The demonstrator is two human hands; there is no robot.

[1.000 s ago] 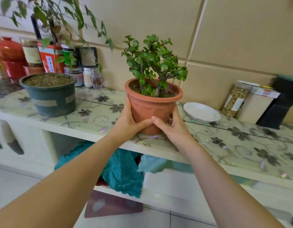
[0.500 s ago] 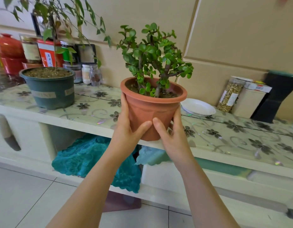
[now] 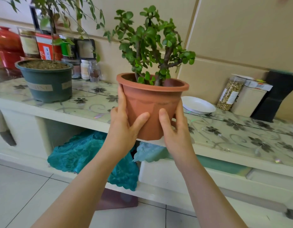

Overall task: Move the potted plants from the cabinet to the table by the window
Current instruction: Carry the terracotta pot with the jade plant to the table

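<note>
Terracotta-coloured plastic is what you have between your palms: the orange pot (image 3: 152, 111) with its small round-leaved plant (image 3: 152, 45) is clear of the cabinet top (image 3: 241, 134), held upright in front of its edge. Your left hand (image 3: 124, 127) wraps its left side, thumb across the front, and your right hand (image 3: 173, 129) wraps the right side, thumb likewise pressed to the wall; both sets of fingers curve round behind, out of sight. By my reckoning you are early in the job: one plant is lifted but not yet carried anywhere, and neither the window nor its table shows in this view. Count two potted plants in all, the one in your grip and one in the green pot (image 3: 47, 83), which sits on the cabinet well to the left with thin drooping branches. That one is left to fetch afterwards. Also on the top: one white dish (image 3: 198, 105), just right of your pot, and one jar of dried bits (image 3: 230, 93) beside it.
</note>
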